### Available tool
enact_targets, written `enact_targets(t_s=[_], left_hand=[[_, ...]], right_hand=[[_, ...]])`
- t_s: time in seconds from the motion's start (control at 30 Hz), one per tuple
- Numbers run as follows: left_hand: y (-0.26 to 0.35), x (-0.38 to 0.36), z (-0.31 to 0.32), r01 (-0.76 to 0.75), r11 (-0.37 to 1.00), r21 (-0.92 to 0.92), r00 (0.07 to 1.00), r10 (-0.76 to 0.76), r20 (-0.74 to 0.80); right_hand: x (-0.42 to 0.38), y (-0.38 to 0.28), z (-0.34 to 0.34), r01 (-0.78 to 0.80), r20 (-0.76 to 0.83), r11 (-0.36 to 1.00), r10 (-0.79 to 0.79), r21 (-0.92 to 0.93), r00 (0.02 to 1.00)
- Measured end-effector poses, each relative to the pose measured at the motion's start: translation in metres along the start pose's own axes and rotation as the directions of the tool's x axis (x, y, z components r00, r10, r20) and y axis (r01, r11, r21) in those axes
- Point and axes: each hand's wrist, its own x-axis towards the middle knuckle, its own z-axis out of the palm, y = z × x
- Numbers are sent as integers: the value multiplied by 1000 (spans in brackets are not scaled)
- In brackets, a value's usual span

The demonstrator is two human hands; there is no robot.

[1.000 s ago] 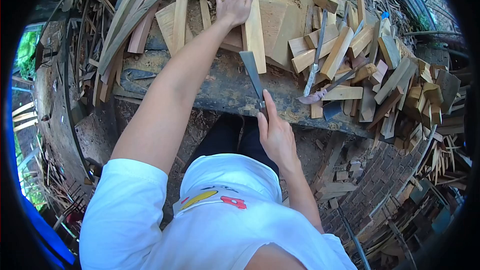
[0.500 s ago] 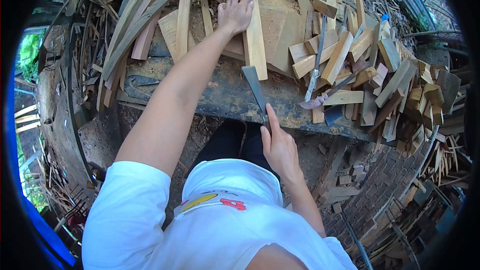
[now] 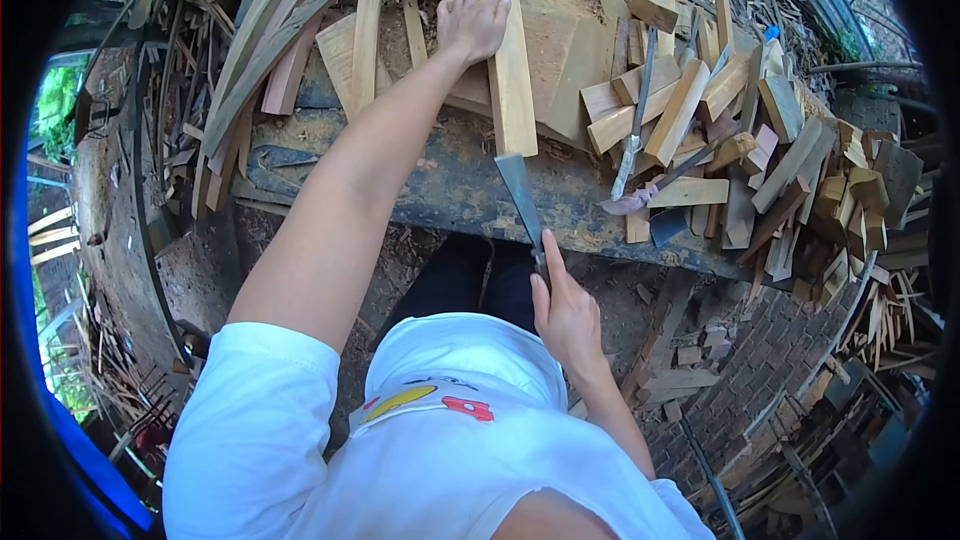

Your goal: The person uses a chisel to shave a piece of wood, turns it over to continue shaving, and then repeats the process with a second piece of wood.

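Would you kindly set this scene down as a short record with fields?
left hand: fingers spread, on the long wooden strip
right hand: holding the flat-bladed tool
blade tip: by the strip's near end; contact unclear
surface: weathered bench
right side: jumbled wood blocks
left side: long slats

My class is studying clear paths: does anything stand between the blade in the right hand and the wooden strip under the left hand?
Nothing visible stands between the blade in the right hand and the wooden strip's near end. The left hand is farther up the strip.
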Motion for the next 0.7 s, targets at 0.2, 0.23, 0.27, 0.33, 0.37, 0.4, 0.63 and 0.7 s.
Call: enact_targets(t_s=[0.2, 0.23, 0.27, 0.33, 0.37, 0.4, 0.63, 0.7], left_hand=[[-1, 0, 0, 0, 997, 78, 1000, 2, -22], [-1, 0, 1, -1, 998, 60, 1000, 2, -8], [0, 0, 2, -3, 998, 57, 1000, 3, -5], [0, 0, 0, 6, 999, 51, 1000, -6, 0], [0, 0, 0, 7, 999, 52, 1000, -6, -2], [0, -1, 1, 3, 998, 60, 1000, -3, -11], [-1, 0, 1, -2, 1000, -5, 1000, 2, -12], [-2, 0, 2, 3, 1000, 12, 1000, -3, -12]], right_hand=[[-19, 9, -8, -32, -23, 999, 32, -14, 999], [-18, 11, -9, -26, -70, 999, 24, -24, 997], [-14, 12, -9, -1, -106, 1000, -1, -24, 994], [-5, 8, -11, -1, -93, 998, -5, -62, 996], [-2, 6, -12, 2, -78, 995, -10, -101, 997], [-2, 5, -11, 4, -79, 995, -12, -101, 997], [3, -11, -7, -119, 64, 988, 126, -96, 990], [4, -11, -3, -94, 27, 995, 95, -32, 995]])
